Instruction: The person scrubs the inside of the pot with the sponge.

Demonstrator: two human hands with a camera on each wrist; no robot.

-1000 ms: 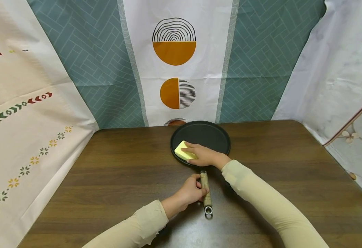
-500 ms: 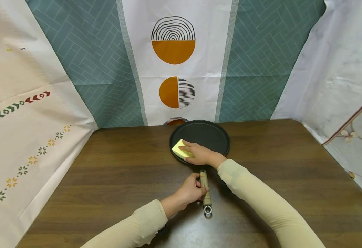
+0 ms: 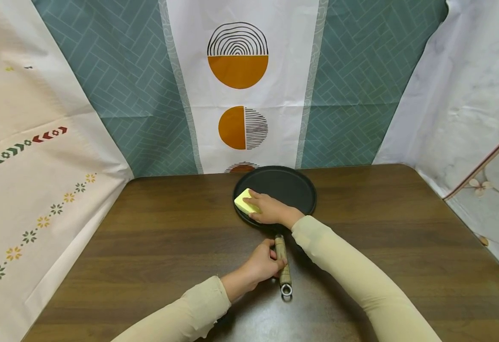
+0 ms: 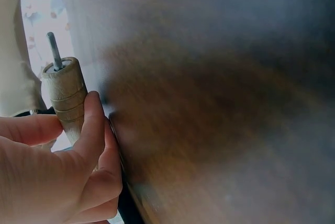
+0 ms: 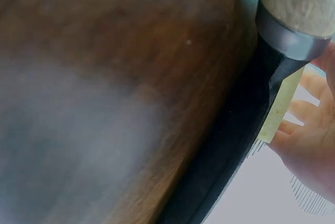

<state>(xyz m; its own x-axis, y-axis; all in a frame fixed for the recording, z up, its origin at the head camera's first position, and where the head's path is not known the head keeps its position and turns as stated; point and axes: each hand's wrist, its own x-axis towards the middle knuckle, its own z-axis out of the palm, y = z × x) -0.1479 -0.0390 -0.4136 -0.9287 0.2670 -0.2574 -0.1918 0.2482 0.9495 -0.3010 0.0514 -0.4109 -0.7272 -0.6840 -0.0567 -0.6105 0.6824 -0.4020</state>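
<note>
A round black flat pan [image 3: 281,187] lies at the back of the table, its wooden handle [image 3: 281,259] pointing towards me. My left hand [image 3: 259,263] grips that handle from the left, thumb and fingers on either side of it; the left wrist view shows the handle [image 4: 68,93] between them, with a metal ring at its end. With its fingers, my right hand [image 3: 270,209] holds a pale yellow sponge [image 3: 244,202] against the pan's left part. In the right wrist view the sponge [image 5: 282,106] shows partly behind the pan's dark side wall [image 5: 220,150].
The brown wooden table [image 3: 181,228] extends to both sides of the pan. Behind it hangs a patterned teal and white cloth [image 3: 142,95], close to the pan's far rim. Pale cloths [image 3: 52,199] border the table on the left and right.
My right hand has slid the sponge a little left and away from me, towards the pan's left rim. My left hand keeps its grip on the handle. The view has shifted slightly.
</note>
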